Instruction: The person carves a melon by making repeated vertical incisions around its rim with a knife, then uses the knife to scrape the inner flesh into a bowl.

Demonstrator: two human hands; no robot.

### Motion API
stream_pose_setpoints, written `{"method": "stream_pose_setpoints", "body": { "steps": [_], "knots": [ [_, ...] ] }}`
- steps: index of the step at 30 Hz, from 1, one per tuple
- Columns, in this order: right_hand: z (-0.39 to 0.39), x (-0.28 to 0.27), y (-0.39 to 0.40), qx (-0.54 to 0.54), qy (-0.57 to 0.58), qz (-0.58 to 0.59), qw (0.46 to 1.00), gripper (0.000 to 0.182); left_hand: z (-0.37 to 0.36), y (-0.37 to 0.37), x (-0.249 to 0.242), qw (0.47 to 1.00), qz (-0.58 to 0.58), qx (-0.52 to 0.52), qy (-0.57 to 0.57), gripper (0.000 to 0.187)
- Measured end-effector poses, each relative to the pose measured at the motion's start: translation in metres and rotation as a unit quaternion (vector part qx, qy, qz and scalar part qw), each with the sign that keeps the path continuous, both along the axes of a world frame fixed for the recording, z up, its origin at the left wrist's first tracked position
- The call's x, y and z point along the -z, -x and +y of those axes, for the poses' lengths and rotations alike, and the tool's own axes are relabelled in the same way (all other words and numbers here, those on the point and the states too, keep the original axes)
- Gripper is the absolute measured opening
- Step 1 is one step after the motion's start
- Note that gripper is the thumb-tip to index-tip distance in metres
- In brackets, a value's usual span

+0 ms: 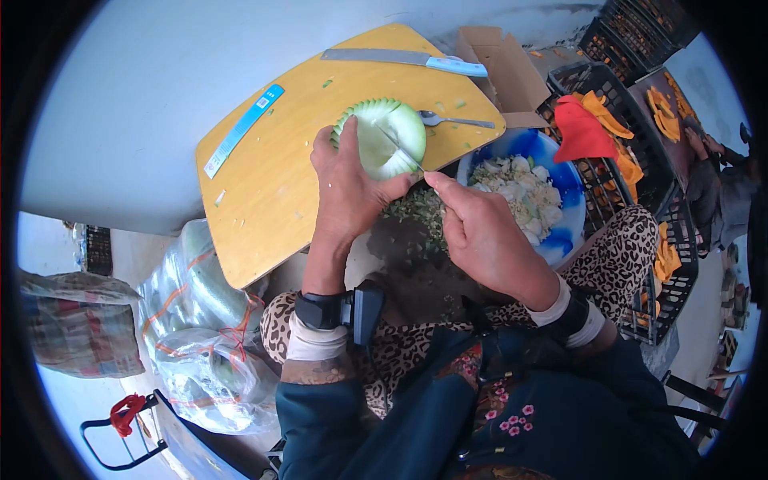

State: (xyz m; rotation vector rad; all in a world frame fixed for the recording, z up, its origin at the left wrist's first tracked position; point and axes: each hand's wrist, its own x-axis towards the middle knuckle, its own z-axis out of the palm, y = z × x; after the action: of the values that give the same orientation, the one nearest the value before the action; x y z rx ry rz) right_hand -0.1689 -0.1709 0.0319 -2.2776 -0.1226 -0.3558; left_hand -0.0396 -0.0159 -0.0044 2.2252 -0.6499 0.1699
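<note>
Cutting board [264, 192]: smooth matt wood. Knife [384, 57] blade: bare metal. Bowl [560, 172]: glossy blue plastic. Melon [384, 140]: smooth, pale green.

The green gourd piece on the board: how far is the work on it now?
Done: the blue bowl already holds many pale cut pieces, and green scraps lie below the board. In hand: the left hand steadies the green gourd piece on the wooden board, while the right hand works a thin blade into it. Left: this piece is not yet emptied; a large knife and spoon lie unused.
</note>
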Motion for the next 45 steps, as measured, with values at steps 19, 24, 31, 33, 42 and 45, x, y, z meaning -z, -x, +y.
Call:
{"method": "stream_pose_setpoints", "body": {
  "steps": [19,24,31,33,42,45],
  "knots": [
    [-0.038,0.012,0.079,0.012,-0.083,0.104,0.991,0.043,0.005,-0.016,0.008,0.998,0.052,0.017,0.006,0.115],
    [-0.025,0.015,0.045,0.023,-0.160,0.010,0.987,0.045,0.006,-0.015,0.002,0.999,0.038,0.029,-0.008,0.115],
    [-0.021,0.031,0.024,0.016,-0.216,0.041,0.975,0.048,0.010,-0.017,-0.001,0.997,0.071,0.034,0.006,0.114],
    [-0.022,0.030,0.023,0.004,-0.216,0.040,0.976,0.047,0.009,-0.018,0.000,0.996,0.076,0.037,0.009,0.114],
    [-0.020,0.031,0.017,-0.005,-0.174,0.025,0.984,0.047,0.009,-0.017,-0.001,0.996,0.066,0.053,0.023,0.114],
    [-0.017,0.034,0.017,0.006,-0.163,0.012,0.987,0.046,0.009,-0.018,0.001,0.996,0.067,0.057,0.033,0.115]
  ]
}}
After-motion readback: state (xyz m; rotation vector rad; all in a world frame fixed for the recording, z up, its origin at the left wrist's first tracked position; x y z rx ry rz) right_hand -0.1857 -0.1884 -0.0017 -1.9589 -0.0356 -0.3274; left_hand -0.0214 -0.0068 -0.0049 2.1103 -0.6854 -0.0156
